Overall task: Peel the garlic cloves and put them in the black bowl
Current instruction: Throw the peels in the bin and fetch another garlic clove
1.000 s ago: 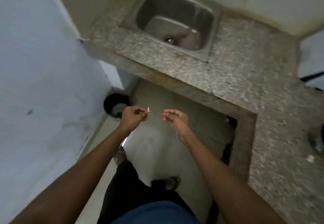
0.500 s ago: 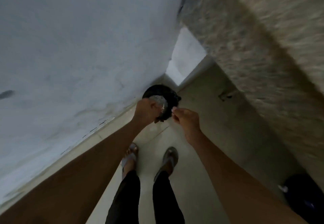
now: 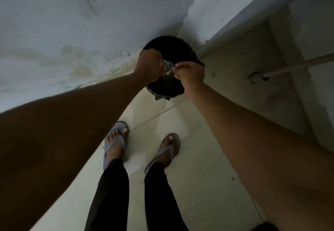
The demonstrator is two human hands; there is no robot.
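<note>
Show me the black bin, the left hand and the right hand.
black bin (image 3: 168, 87), head view, lower inside of the lined bin.
left hand (image 3: 151, 66), head view, back of the hand.
right hand (image 3: 191, 75), head view, back of the hand.

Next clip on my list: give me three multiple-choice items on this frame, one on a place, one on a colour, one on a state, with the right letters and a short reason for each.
1. Where are the hands held?
A. Over the black round container on the floor by the wall
B. Over a sink
C. Beside the feet

2. What colour are the sandals?
A. Red
B. Grey-blue
C. White

3. How do the two hands stand?
A. Both flat and open
B. One hangs by the side
C. Both curled, close together, around pale papery bits

Answers:
1 A: the left hand and right hand overlap the black container set against the wall.
2 B: both sandals show grey-blue straps.
3 C: fingers of both hands curl around the pale bits between them.
</note>
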